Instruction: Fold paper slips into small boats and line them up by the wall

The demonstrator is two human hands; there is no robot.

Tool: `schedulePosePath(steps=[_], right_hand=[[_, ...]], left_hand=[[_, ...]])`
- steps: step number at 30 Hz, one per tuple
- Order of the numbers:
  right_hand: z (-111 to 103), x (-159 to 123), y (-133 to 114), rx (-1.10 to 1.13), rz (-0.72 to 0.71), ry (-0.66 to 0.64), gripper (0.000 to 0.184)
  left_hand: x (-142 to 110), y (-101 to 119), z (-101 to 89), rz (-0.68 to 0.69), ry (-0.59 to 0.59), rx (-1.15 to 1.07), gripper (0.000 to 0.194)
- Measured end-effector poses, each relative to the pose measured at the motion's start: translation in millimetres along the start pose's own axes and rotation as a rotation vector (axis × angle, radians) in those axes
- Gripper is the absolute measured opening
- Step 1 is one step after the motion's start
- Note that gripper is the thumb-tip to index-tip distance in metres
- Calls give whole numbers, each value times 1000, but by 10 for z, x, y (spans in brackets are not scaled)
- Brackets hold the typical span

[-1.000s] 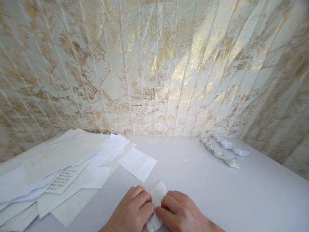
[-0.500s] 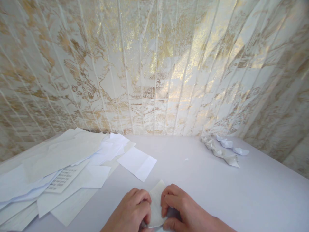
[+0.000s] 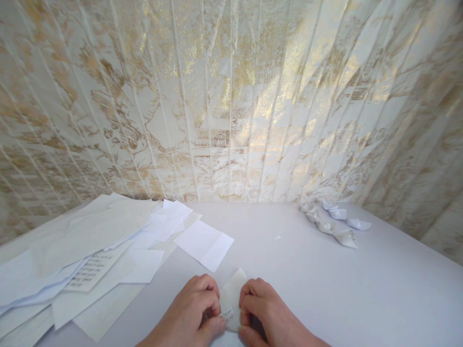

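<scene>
A small folded piece of off-white paper (image 3: 232,295) lies on the white table at the bottom middle, its pointed end facing away from me. Dark print shows on its lower part. My left hand (image 3: 197,308) grips its left edge with thumb and curled fingers. On the right edge, my right hand (image 3: 265,308) pinches it in the same way. Both hands cover the sides of the paper, and its near end is partly hidden.
Loose papers (image 3: 94,241) are heaped on the left, one sheet with printed lines. A single white sheet (image 3: 204,246) lies nearer the middle. Several folded paper boats (image 3: 327,224) stand in rows at the back right. A paper scrap (image 3: 278,237) rests on the table (image 3: 343,289). Behind hangs a patterned curtain (image 3: 231,96).
My hands have moved slightly apart along the folded paper, uncovering more of it. Print now shows on its face. The papers and boats stay where they were.
</scene>
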State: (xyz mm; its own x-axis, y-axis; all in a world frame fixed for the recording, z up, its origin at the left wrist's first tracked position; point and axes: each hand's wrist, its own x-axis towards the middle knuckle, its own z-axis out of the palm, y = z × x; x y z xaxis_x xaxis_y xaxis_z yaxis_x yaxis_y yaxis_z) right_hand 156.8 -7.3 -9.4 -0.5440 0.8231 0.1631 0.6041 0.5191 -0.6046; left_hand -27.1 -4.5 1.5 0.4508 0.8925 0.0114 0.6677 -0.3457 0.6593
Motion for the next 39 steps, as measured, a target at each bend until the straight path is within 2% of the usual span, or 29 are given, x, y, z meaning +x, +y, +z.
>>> schedulePosePath(steps=[6, 12, 17, 21, 32, 39], right_hand=[[3, 5, -63, -1, 76, 49, 13], [2, 5, -60, -15, 116, 70, 12], [12, -5, -47, 10, 145, 58, 11], [11, -12, -48, -8, 166, 63, 11], [-27, -1, -84, 30, 212, 48, 11], [-13, -3, -75, -18, 176, 81, 14]], left_hand=[[9, -2, 59, -16, 77, 96, 13], [14, -16, 144, -23, 101, 200, 13], [40, 6, 117, -57, -11, 230, 13], [41, 34, 102, -84, -44, 262, 14], [40, 33, 102, -73, -28, 306, 18], [33, 32, 96, -73, -31, 278, 18]])
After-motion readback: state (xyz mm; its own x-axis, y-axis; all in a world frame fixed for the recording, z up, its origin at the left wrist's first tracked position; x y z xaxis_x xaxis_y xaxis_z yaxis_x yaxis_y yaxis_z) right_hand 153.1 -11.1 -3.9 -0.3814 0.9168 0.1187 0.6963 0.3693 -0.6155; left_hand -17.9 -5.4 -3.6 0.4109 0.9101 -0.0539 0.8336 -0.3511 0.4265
